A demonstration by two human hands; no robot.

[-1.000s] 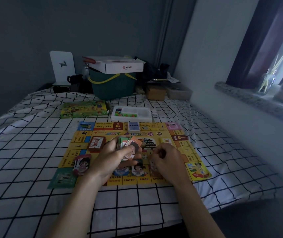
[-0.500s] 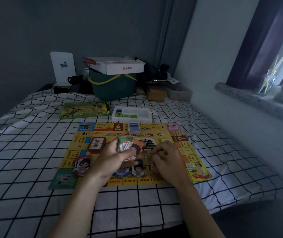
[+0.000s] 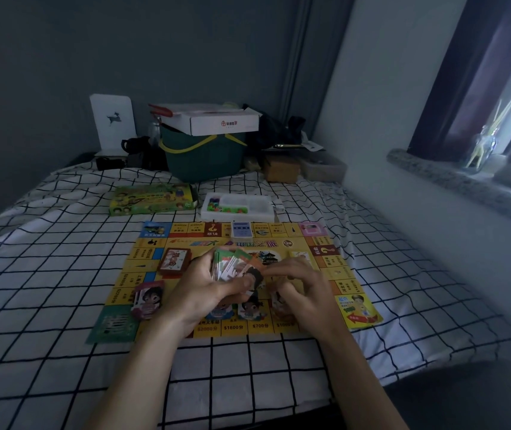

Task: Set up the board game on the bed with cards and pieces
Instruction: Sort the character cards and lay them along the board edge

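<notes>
Dealing goes best one card at a time: the left hand (image 3: 207, 287) grips the fanned stack of cards (image 3: 232, 265) above the game board (image 3: 319, 262), which lies on the bed (image 3: 46, 274) under both hands. The right hand (image 3: 305, 290), just beside the stack, has its fingers curled low over the board's near edge; I judge it pinches a card, but cannot tell. Piles beneath the hands are partly hidden. Beyond them sits the tray of pieces (image 3: 238, 208), dim and blurred.

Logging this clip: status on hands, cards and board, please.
Left hand grips fanned stack of cards. Right hand curled over game board, what it pinches unclear. Red deck, blue deck already on board. Nothing in the way.
</notes>
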